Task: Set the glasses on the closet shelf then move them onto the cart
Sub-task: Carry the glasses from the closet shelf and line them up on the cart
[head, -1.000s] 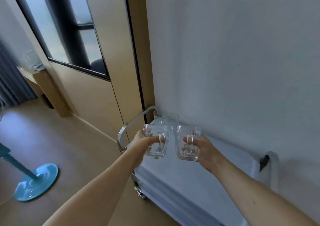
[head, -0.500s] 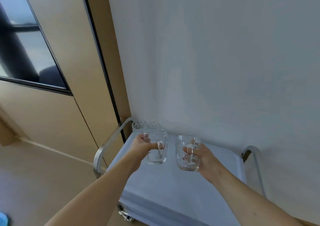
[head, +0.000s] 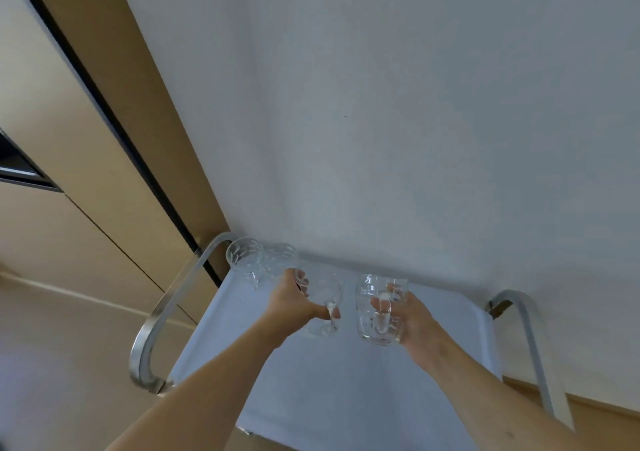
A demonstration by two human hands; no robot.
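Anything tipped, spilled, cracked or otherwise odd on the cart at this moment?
Nothing stands out. Each hand, left hand and right hand, holds a glass mug upright over the cart top: left mug, right mug. Two cut glasses stand upright at the far left corner. No spill shows.

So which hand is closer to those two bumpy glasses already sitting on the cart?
Left. The left hand, gripping its own mug, sits just beside the two patterned glasses at the cart's far left corner. The right hand holds the other mug farther right, beyond the left one.
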